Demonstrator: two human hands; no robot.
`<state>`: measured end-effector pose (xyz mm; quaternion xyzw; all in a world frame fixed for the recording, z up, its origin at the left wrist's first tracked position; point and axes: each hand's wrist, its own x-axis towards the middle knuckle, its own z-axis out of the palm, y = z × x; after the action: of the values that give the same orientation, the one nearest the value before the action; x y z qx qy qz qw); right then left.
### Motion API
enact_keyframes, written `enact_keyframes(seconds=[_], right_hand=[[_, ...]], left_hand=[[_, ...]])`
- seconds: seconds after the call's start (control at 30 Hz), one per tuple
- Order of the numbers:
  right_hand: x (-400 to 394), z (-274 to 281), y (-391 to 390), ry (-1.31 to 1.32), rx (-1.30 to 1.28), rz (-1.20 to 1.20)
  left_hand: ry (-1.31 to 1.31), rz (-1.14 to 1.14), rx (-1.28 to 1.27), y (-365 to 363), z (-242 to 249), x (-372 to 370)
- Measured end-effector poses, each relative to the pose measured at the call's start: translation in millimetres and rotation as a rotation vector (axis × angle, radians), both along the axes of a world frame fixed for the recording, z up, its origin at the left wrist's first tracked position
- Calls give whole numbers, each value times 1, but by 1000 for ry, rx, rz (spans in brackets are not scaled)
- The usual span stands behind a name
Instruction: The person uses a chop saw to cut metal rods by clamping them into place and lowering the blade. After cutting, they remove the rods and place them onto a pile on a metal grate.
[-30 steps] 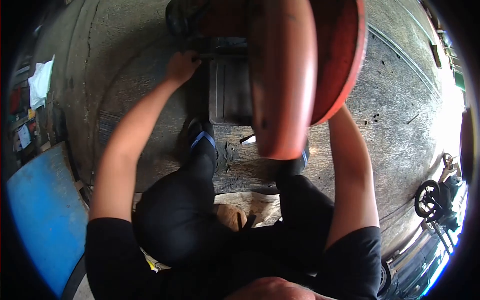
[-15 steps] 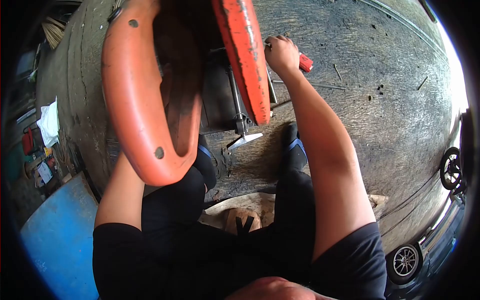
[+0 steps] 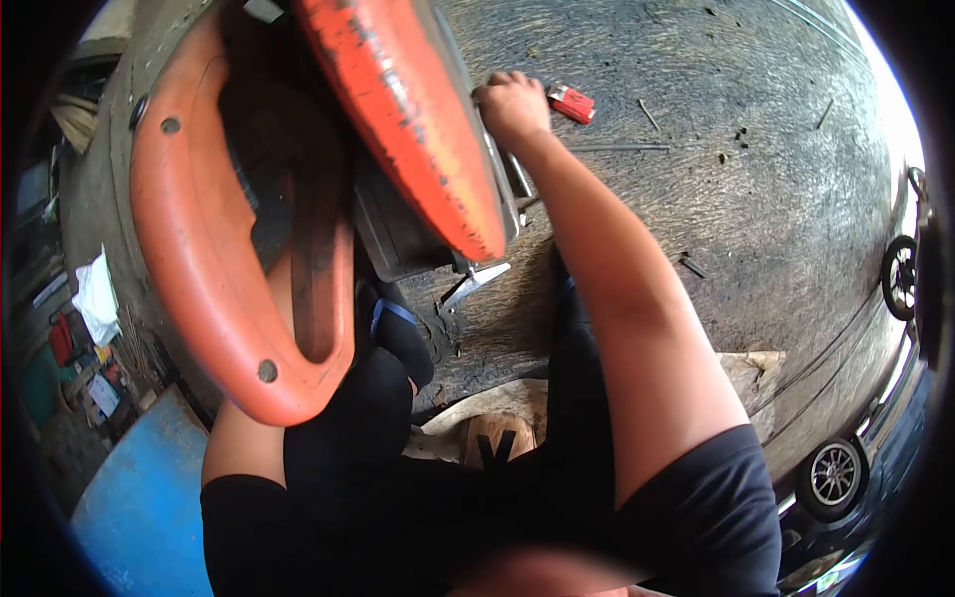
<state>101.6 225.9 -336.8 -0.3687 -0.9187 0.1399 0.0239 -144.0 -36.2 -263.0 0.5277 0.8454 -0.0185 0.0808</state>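
Note:
A large orange machine with a loop handle [image 3: 184, 259] fills the upper left; it looks like a cut-off saw. Its scuffed orange-red guard [image 3: 413, 119] slants down over a dark metal base [image 3: 393, 234]. A silver clamp lever [image 3: 477, 285] sticks out at the near end. My left forearm [image 3: 244, 438] runs up behind the loop handle, which hides my left hand. At the machine's right edge is my right hand [image 3: 513, 107], its fingers curled downward. Whatever those fingers hold is hidden. Just right of them lies a red-and-white pack [image 3: 572, 104].
A thin metal rod [image 3: 617, 148] and small scraps lie on the worn floor [image 3: 716, 219]. My feet stand either side of the clamp. At left are a blue panel [image 3: 144, 497] and a white cloth [image 3: 96, 298]. Wheels [image 3: 834, 476] stand at the right edge.
The orange machine appears further left, with its guard slanting more. My right hand also appears further left, still beside the machine. My view has shifted somewhat.

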Motion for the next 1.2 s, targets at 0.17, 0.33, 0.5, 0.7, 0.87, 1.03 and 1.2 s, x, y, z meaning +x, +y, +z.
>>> enact_keyframes(seconds=[0.17,0.33,0.5,0.7,0.87,1.03,1.2], right_hand=[[-11,4,-12,45,-24,21],[-13,13,-9,-56,-48,33],[-7,4,2,-101,81,64],[23,-12,20,-59,151,-28],[19,-10,17,-30,107,2],[-2,-5,8,-61,58,53],[-1,-3,8,-123,67,-2]], left_hand=[[4,-21,11,11,-3,-7],[5,-38,22,14,-1,-9],[1,-50,25,10,2,-7],[-10,-62,29,13,2,-3],[-6,-63,37,12,5,-5],[-12,-73,34,13,2,-1],[-15,-85,31,15,1,-2]])
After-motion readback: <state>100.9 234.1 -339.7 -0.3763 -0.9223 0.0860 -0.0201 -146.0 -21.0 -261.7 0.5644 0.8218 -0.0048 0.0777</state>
